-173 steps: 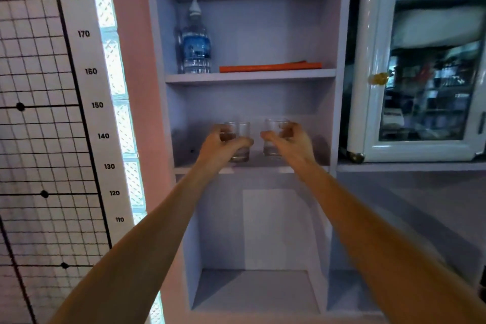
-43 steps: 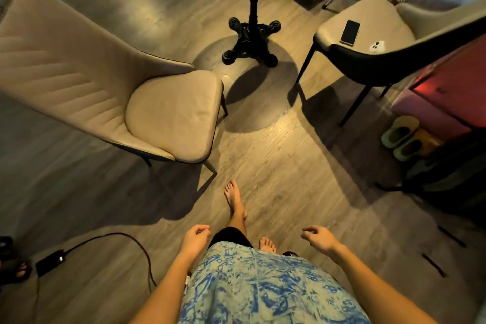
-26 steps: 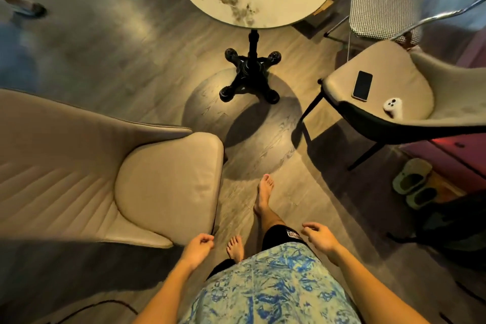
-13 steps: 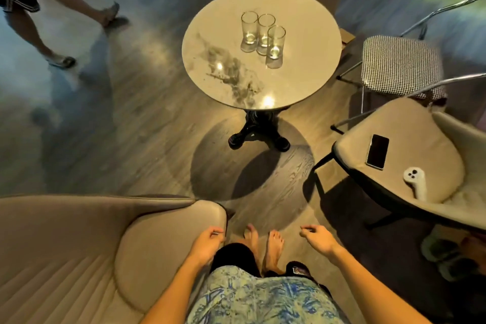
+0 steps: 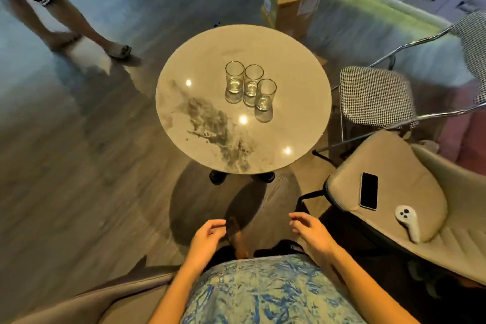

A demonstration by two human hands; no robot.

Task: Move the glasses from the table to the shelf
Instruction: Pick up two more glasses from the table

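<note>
Three clear glasses stand upright in a tight slanted row on the round marble table [image 5: 294,71]: the left glass [image 5: 234,77], the middle glass [image 5: 253,84] and the right glass [image 5: 266,94]. My left hand [image 5: 207,239] and my right hand [image 5: 311,231] hang low in front of my body, well short of the table. Both hold nothing, fingers loosely curled and apart. The shelf is out of view.
A beige chair [image 5: 394,192] at the right carries a phone [image 5: 368,194] and a white controller [image 5: 409,221]. Behind it stands a checkered metal chair [image 5: 373,95]. A cardboard box [image 5: 292,2] sits beyond the table. Another person's legs [image 5: 68,23] are at the far left. A second beige chair's back [image 5: 92,302] lies at bottom left.
I have turned away from the shelf, where I held two glasses, and walked toward the table. The table and its three glasses have come closer and lower in view. My hands are empty.
</note>
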